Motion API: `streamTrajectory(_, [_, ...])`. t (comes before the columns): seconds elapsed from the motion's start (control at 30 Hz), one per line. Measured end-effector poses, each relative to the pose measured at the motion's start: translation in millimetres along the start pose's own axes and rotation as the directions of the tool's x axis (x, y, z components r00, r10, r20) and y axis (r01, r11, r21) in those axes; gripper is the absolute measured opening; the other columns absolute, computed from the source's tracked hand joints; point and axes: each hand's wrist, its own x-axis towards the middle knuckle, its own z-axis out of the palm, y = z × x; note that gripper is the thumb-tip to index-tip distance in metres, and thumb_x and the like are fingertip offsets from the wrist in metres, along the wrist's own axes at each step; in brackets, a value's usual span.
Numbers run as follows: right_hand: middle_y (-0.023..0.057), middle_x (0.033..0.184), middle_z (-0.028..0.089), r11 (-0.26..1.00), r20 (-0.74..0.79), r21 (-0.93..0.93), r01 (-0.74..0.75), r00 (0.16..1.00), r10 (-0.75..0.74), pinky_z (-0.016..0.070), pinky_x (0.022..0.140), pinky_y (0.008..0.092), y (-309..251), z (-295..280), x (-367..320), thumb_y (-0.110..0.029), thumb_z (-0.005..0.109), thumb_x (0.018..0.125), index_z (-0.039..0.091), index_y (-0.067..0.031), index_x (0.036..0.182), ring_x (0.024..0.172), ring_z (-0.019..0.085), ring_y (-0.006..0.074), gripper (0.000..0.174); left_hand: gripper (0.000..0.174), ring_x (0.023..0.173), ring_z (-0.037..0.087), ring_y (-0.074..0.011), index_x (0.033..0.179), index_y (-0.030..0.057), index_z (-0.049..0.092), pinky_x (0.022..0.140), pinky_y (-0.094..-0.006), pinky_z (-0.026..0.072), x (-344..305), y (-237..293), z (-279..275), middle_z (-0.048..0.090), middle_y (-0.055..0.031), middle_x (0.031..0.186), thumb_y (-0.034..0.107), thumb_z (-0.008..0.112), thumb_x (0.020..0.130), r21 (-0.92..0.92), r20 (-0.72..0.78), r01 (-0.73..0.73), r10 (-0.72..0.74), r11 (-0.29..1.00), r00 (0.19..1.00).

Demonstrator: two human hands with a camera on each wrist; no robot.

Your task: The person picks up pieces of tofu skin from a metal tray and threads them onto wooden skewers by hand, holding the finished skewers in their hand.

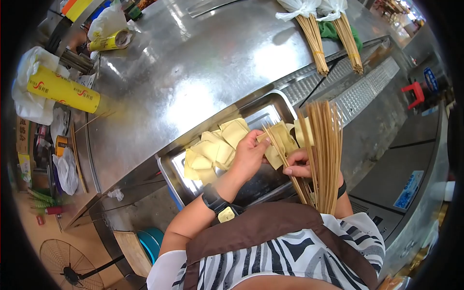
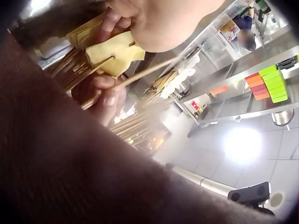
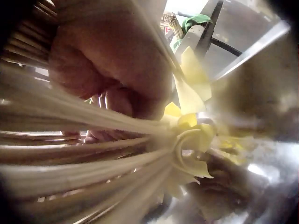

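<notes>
My left hand (image 1: 249,155) pinches a folded yellow tofu-skin sheet (image 2: 119,53) that has a bamboo skewer through it. The right hand (image 1: 299,164) holds bamboo skewers, its thumb (image 2: 110,99) lying along one of them. A thick bundle of skewers (image 1: 326,154) fans out beside this hand, across the right forearm. More threaded tofu-skin sheets (image 1: 282,135) sit near the skewer tips, between the two hands. In the right wrist view, curled sheets (image 3: 194,154) lie past the blurred skewers, and the right fingers are partly hidden.
Below the hands, a metal tray (image 1: 174,186) holds a pile of loose tofu-skin sheets (image 1: 212,152). Two bagged skewer bundles (image 1: 311,41) lie on the steel counter (image 1: 145,96) at the far right. A yellow cling-film roll (image 1: 63,89) stands at left, near a floor fan (image 1: 70,270).
</notes>
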Motion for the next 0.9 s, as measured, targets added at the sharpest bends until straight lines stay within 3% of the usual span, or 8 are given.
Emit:
streamTrajectory(0.1, [0.0017, 0.077, 0.063, 0.883, 0.191, 0.276, -0.38, 0.922, 0.337, 0.0454, 0.061, 0.0217, -13.5, -6.9, -2.0, -0.016, 0.069, 0.084, 0.064, -0.0023, 0.083, 0.066, 0.058, 0.0096, 0.014, 0.018, 0.071, 0.066, -0.0143, 0.109, 0.0058, 0.051, 0.06, -0.0271, 0.0553, 0.2, -0.6, 0.5, 0.066, -0.0074, 0.089, 0.019, 0.053, 0.096, 0.001, -0.021, 0.029, -0.028, 1.0, 0.999])
streamTrajectory(0.23, [0.0103, 0.086, 0.066, 0.81, 0.344, 0.506, -0.297, 0.931, 0.126, 0.0534, 0.071, 0.0247, -3.6, -6.0, 3.8, -0.01, 0.059, 0.09, 0.063, 0.0025, 0.087, 0.076, 0.065, 0.0146, 0.014, 0.02, 0.072, 0.065, -0.0131, 0.109, 0.0049, 0.051, 0.057, -0.026, 0.0542, 5.1, -6.8, -0.6, 0.066, -0.007, 0.089, 0.02, 0.054, 0.096, 0.026, 0.008, -0.004, 0.004, 1.0, 1.0])
streamTrajectory(0.4, [0.0101, 0.087, 0.066, 0.767, 0.336, 0.544, -0.341, 0.926, 0.173, 0.0533, 0.072, 0.0251, 11.2, -2.1, 7.1, -0.011, 0.061, 0.09, 0.063, 0.0018, 0.087, 0.076, 0.065, 0.0148, 0.013, 0.021, 0.075, 0.064, -0.0126, 0.109, 0.0044, 0.051, 0.058, -0.0256, 0.0527, 9.7, -12.6, -1.1, 0.065, -0.0083, 0.094, 0.018, 0.057, 0.094, 0.292, -0.046, -0.041, 0.056, 0.956, 0.997])
streamTrajectory(0.5, [0.0093, 0.085, 0.066, 0.763, 0.293, 0.534, -0.366, 0.926, 0.239, 0.0532, 0.072, 0.0251, 7.7, -2.9, 5.4, -0.011, 0.064, 0.088, 0.064, 0.0011, 0.085, 0.076, 0.065, 0.0145, 0.013, 0.025, 0.081, 0.064, -0.0139, 0.112, 0.0038, 0.051, 0.067, -0.0256, 0.0526, -3.2, 0.2, 5.1, 0.063, -0.0115, 0.104, 0.012, 0.06, 0.091, 0.549, -0.137, -0.172, 0.291, 0.818, 0.947])
streamTrajectory(0.57, [0.0089, 0.084, 0.066, 0.754, 0.281, 0.54, -0.373, 0.925, 0.256, 0.0531, 0.072, 0.0251, 7.0, -1.7, 3.4, -0.011, 0.065, 0.088, 0.064, 0.0007, 0.084, 0.077, 0.065, 0.0143, 0.012, 0.025, 0.086, 0.064, -0.015, 0.112, 0.0014, 0.052, 0.075, -0.0253, 0.0511, -4.8, 8.3, -2.3, 0.059, -0.0136, 0.114, 0.005, 0.059, 0.089, 0.699, 0.02, -0.385, 0.521, 0.603, 0.853])
streamTrajectory(0.6, [0.0083, 0.083, 0.066, 0.749, 0.28, 0.544, -0.378, 0.923, 0.263, 0.053, 0.072, 0.0249, 7.3, -0.9, 3.3, -0.011, 0.066, 0.087, 0.064, 0.0005, 0.084, 0.076, 0.065, 0.014, 0.012, 0.025, 0.086, 0.064, -0.015, 0.112, 0.0014, 0.052, 0.075, -0.0253, 0.0511, -5.8, 12.2, -1.6, 0.059, -0.0136, 0.114, 0.005, 0.059, 0.089, 0.7, 0.016, -0.382, 0.521, 0.604, 0.853])
streamTrajectory(0.67, [0.0077, 0.082, 0.066, 0.746, 0.286, 0.544, -0.383, 0.921, 0.265, 0.0529, 0.072, 0.0247, 8.2, -0.2, 5.7, -0.011, 0.066, 0.086, 0.064, 0.0002, 0.084, 0.076, 0.064, 0.0137, 0.012, 0.02, 0.089, 0.065, -0.0155, 0.108, -0.001, 0.056, 0.082, -0.0266, 0.0501, -6.6, 21.3, -1.2, 0.063, -0.0129, 0.108, 0.003, 0.059, 0.089, 0.238, 0.095, -0.451, 0.441, 0.86, 0.892])
streamTrajectory(0.9, [0.0048, 0.075, 0.064, 0.78, 0.274, 0.467, -0.417, 0.907, 0.321, 0.0472, 0.062, 0.0201, 5.5, 1.1, 3.8, -0.015, 0.066, 0.087, 0.064, -0.002, 0.082, 0.067, 0.061, 0.0108, 0.013, 0.007, 0.079, 0.066, -0.0152, 0.093, -0.0013, 0.059, 0.076, -0.0293, 0.0537, -9.1, 18.0, -10.5, 0.067, -0.009, 0.08, 0.005, 0.06, 0.09, 0.063, 0.026, -0.212, 0.211, 0.975, 0.977])
